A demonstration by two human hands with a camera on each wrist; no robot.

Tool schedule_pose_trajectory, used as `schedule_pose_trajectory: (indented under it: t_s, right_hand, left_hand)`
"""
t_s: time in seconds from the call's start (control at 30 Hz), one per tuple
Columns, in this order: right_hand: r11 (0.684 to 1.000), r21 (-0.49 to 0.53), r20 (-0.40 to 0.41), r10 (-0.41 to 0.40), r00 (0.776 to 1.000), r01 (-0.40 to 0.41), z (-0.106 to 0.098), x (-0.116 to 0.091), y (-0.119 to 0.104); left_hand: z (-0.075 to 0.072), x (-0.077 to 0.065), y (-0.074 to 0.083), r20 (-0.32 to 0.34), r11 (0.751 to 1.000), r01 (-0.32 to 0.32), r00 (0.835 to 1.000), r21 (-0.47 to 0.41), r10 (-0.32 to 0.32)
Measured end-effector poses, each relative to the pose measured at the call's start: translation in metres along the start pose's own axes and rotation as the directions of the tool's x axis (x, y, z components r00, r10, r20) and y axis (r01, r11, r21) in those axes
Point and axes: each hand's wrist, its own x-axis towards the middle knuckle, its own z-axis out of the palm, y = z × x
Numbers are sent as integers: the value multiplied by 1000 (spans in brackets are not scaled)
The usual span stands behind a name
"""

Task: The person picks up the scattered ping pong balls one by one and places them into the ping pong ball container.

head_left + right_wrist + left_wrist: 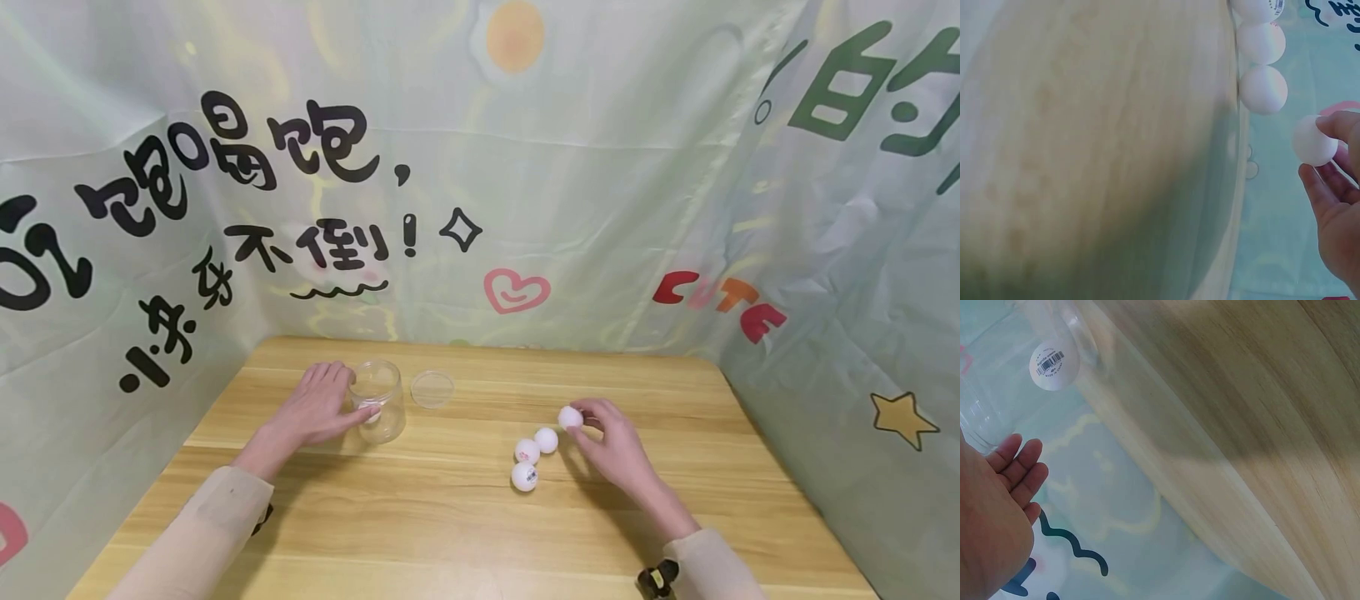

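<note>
A clear plastic jar (386, 427) stands upright on the left of the table, and a round barcode sticker (1054, 365) shows on it. My left hand (318, 408) holds the jar from its left side, thumb across the front and fingers toward the back rim. On the right, my right hand (615, 446) pinches a white ping-pong ball (570, 417) between thumb and fingertips. Close to its left lie three more ping-pong balls in a slanting row: a far one (546, 440), a middle one (527, 452) and a near one (524, 477) with dark print.
A clear round lid (432, 389) lies flat just right of the jar. The wooden table (420, 525) ends at a printed cloth backdrop (600, 208), which rises behind it and along both sides.
</note>
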Motion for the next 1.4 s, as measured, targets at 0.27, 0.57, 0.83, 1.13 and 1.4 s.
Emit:
schedule_pose_trajectory:
  t_s: [0.27, 0.57, 0.83, 1.13, 1.4]
  right_hand:
    - [998, 44, -98, -39, 994, 44, 6, 7, -11]
    - [991, 110, -139, -62, 988, 78, 12, 16, -26]
    - [981, 160, -171, -79, 982, 107, 19, 25, -35]
    - [967, 202, -201, -112, 973, 153, 27, 39, -50]
    - [950, 236, -213, -155, 965, 204, 34, 51, -65]
  left_hand:
    - [-1, -1, 0, 0, 1000, 4, 1000, -10, -4]
    - [-1, 1, 1, 10, 1000, 5, 1000, -8, -5]
    - [-2, 0, 2, 2, 1000, 4, 1000, -8, -4]
    - [-1, 0, 2, -2, 1000, 1, 1000, -1, -1]
    - [1, 0, 1, -10, 1000, 0, 1000, 1, 0]
